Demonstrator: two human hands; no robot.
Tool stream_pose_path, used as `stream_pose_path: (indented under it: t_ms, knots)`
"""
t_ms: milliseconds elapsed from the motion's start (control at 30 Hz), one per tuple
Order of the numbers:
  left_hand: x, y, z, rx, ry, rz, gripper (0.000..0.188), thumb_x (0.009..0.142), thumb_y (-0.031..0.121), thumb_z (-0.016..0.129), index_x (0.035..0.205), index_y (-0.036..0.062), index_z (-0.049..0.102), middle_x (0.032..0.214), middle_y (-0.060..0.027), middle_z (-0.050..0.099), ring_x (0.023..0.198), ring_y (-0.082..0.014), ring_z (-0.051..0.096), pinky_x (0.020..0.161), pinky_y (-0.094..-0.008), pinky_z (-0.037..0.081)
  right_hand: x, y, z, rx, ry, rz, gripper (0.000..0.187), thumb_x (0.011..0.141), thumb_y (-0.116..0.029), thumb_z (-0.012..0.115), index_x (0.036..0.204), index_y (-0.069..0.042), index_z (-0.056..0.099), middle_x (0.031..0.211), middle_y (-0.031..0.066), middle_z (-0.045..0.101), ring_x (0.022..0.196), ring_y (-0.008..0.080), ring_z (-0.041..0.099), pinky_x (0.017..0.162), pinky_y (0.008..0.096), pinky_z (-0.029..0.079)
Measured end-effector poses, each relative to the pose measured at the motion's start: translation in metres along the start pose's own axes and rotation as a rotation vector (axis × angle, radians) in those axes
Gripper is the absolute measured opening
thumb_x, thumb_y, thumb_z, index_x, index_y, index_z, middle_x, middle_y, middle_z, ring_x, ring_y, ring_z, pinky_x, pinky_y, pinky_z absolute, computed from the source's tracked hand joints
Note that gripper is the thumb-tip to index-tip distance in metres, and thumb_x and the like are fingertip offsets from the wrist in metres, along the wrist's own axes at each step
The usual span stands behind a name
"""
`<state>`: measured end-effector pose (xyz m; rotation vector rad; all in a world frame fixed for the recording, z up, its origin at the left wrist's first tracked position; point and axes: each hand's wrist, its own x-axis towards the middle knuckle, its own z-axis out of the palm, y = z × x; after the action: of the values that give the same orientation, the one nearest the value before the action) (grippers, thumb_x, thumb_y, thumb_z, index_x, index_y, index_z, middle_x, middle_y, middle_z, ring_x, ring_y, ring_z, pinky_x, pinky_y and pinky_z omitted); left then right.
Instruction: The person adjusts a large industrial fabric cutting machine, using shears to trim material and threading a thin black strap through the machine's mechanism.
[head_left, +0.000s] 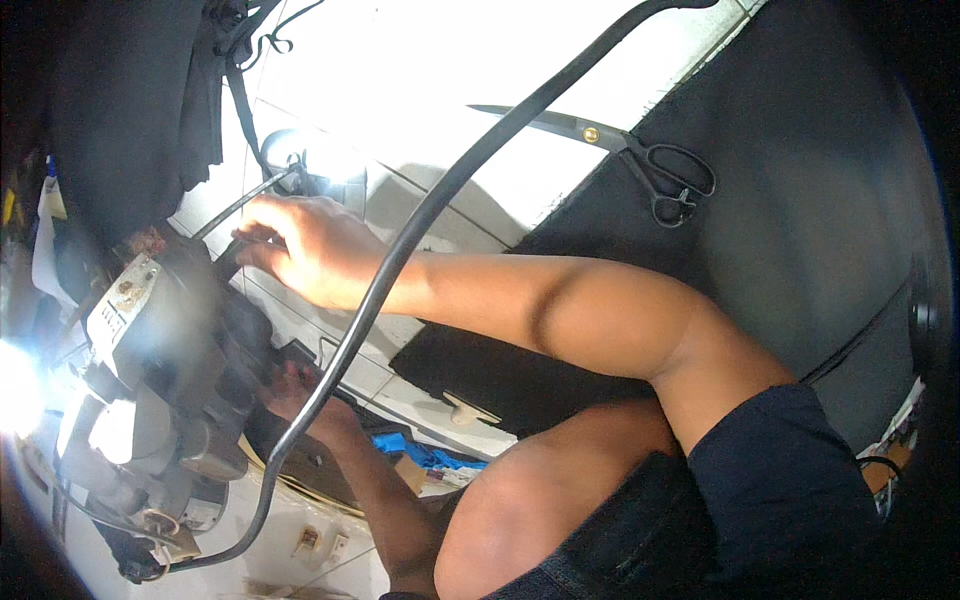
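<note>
Right of the curled right fingers crosses one black tube, scissors (one pair) beyond; shadowed left fingers near one machine; can't tell either grip.

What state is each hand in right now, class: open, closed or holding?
Left hand: in shadow beside the machine; open or closed cannot be told.
Right hand: fingers curled by the machine; a hold cannot be told.

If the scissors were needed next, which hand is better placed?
Probably the right hand: it is nearer the scissors, while the left hand is lower in view, beside the machine.
</note>
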<state>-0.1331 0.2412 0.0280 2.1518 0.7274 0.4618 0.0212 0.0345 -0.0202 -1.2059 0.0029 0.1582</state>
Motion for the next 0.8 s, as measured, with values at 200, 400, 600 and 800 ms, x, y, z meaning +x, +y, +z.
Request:
stream_pose_path:
  t_ms: [200, 400, 600, 800]
  knots:
    - [0.042, 0.001, -0.009, 0.071, -0.163, 0.059, 0.033, 0.093, 0.02, 0.053, 0.115, -0.0051, 0.056, 0.128, -0.0189, 0.053, 0.118, -0.026, 0.049, 0.101, -0.04, 0.036, 0.011, -0.002, 0.035, 0.256, 0.088, 0.281, 0.023, 0.087, -0.018, 0.06, 0.096, 0.002, 0.068, 0.093, 0.0223, 0.068, 0.092, 0.0324, 0.067, 0.081, 0.0404, 0.05]
    - [0.052, 0.006, -0.021, 0.282, -0.272, 0.342, 0.027, 0.085, 0.024, 0.063, 0.094, -0.0021, 0.067, 0.102, -0.0132, 0.064, 0.092, -0.0254, 0.059, 0.088, -0.0387, 0.042, 0.018, -0.013, 0.045, 0.29, -0.006, 0.534, 0.022, 0.086, -0.019, 0.064, 0.098, -0.002, 0.07, 0.1, 0.0187, 0.069, 0.095, 0.0275, 0.067, 0.085, 0.0374, 0.05]
    - [0.031, 0.011, -0.022, 0.097, -0.07, -0.025, 0.037, 0.086, 0.033, 0.057, 0.109, 0.0042, 0.058, 0.103, -0.0126, 0.062, 0.099, -0.0258, 0.055, 0.088, -0.0382, 0.037, 0.022, -0.017, 0.056, 0.362, 0.042, 0.565, 0.024, 0.087, -0.014, 0.061, 0.107, -0.004, 0.068, 0.106, 0.0146, 0.069, 0.101, 0.0245, 0.065, 0.089, 0.0356, 0.048]
    - [0.032, 0.008, -0.041, -0.303, -0.12, -0.132, 0.048, 0.088, 0.031, 0.054, 0.126, 0.0032, 0.047, 0.118, -0.0151, 0.056, 0.118, -0.0294, 0.051, 0.093, -0.0452, 0.034, 0.024, -0.008, 0.064, 0.825, 0.052, 0.506, 0.02, 0.085, -0.006, 0.053, 0.099, 0.004, 0.065, 0.071, 0.0026, 0.055, 0.06, 0.0104, 0.049, 0.052, 0.0262, 0.04]
